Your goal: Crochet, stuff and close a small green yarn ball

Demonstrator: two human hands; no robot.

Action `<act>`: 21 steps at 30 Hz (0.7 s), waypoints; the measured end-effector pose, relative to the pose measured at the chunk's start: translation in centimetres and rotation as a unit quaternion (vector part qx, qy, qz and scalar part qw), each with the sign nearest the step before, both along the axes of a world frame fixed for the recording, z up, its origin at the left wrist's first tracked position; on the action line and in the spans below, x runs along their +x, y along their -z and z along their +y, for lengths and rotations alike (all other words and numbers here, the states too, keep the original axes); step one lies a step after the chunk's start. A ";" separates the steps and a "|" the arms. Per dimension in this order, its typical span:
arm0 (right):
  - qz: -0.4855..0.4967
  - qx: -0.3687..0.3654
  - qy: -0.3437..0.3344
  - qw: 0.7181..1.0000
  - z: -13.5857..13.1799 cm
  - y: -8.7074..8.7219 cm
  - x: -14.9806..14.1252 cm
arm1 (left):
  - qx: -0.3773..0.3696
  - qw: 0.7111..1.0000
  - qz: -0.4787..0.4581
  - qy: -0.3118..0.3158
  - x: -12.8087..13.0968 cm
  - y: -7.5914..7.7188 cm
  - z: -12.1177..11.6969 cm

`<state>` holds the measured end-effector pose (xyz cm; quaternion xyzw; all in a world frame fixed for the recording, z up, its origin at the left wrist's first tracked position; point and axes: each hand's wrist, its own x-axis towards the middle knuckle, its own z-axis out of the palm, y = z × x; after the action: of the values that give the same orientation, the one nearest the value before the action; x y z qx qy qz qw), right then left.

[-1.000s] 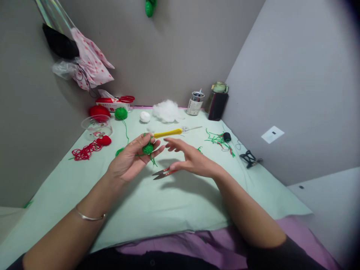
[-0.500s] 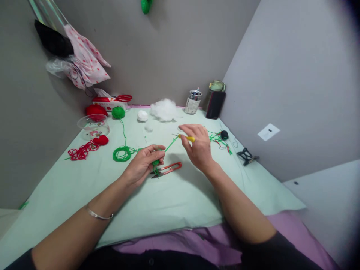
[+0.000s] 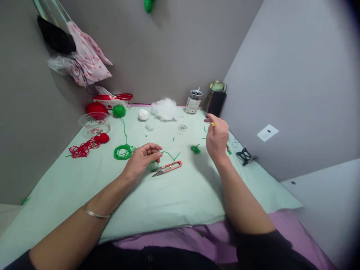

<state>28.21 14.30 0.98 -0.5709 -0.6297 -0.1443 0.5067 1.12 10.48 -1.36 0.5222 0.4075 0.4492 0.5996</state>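
Observation:
My left hand [image 3: 143,159] is closed, thumb against fingers, on green yarn [image 3: 153,166]; loops of it hang below the fingertips and a loose tail trails right across the cloth. Just under that hand lie the orange-handled thread snips [image 3: 170,167]. My right hand [image 3: 218,137] is raised above the table's right side, fingers curled around a yellow-handled crochet hook [image 3: 213,124]. Most of the hook is hidden in the hand, its tip included. A small green yarn bundle [image 3: 195,149] lies left of my right wrist.
A coil of green yarn [image 3: 123,152] runs to a green ball [image 3: 119,110]. Red yarn [image 3: 84,147] and a clear tub [image 3: 92,127] stand left. White stuffing [image 3: 166,109], a pen can [image 3: 194,102] and a phone [image 3: 216,104] are at the back. A black stand [image 3: 246,156] sits right.
My right hand has moved right and up with the crochet hook, away from my left hand. The taut green strand between them has gone slack onto the cloth. The small green bundle has come into view.

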 end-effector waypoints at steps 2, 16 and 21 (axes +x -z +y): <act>0.174 -0.043 -0.082 0.980 0.0 -0.1 0.2 | 0.016 0.999 0.028 0.000 0.1 0.1 -0.1; 0.303 -0.456 -0.456 0.702 -3.6 0.6 -7.0 | 0.142 0.976 0.161 -0.037 0.3 -0.1 -0.2; 0.322 -0.464 -0.464 0.683 -4.1 0.0 -7.5 | 0.137 0.977 0.160 -0.038 0.5 -0.6 -0.4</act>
<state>20.67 10.21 1.02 -0.3793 -0.5983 0.6123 0.3511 1.62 10.06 -0.78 0.6487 0.4519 0.4339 0.4322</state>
